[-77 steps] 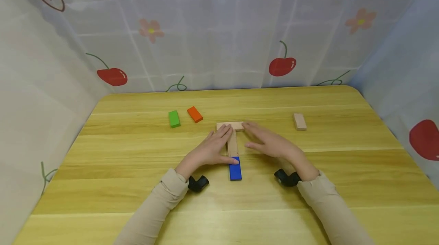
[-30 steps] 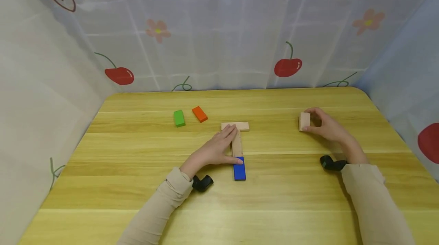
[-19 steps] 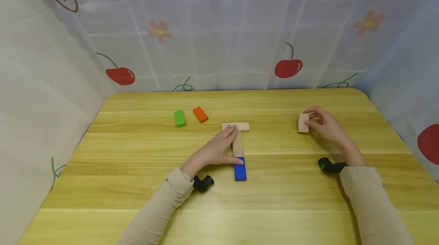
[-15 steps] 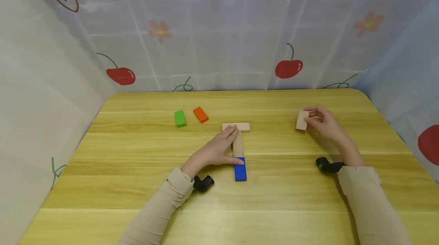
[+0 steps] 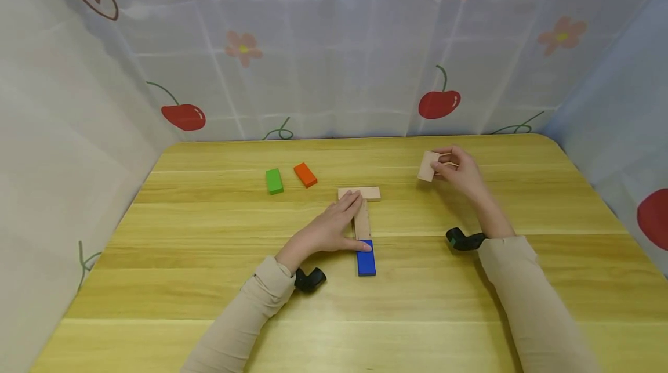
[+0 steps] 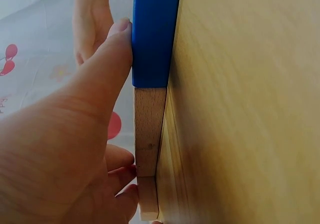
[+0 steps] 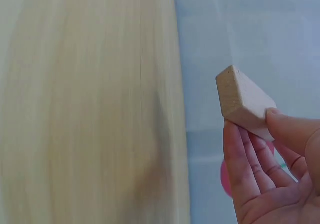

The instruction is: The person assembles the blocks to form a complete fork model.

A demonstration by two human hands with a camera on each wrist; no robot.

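Observation:
My left hand (image 5: 325, 230) lies with straight fingers over a row of wooden blocks at mid-table. Its thumb touches the blue block (image 5: 366, 264); the other fingertips reach the far plain block (image 5: 369, 193), which lies crosswise. Between these two, a plain block (image 5: 362, 221) runs lengthwise, partly hidden by the hand. In the left wrist view the blue block (image 6: 152, 38) meets the lengthwise block (image 6: 150, 131) end to end. At the back right, my right hand (image 5: 461, 174) pinches a plain wooden block (image 5: 428, 166) between thumb and fingers. The right wrist view shows this block (image 7: 247, 101) tilted, above the table.
A green block (image 5: 274, 181) and an orange block (image 5: 305, 175) lie on the table (image 5: 198, 245), back left of the row. A patterned cloth (image 5: 323, 60) hangs behind the table, with more cloth at both sides. Each wrist carries a black camera (image 5: 466, 240).
The right hand left the row, took hold of the plain block at the right, lifted it and carried it left and back. The left hand stayed on the row.

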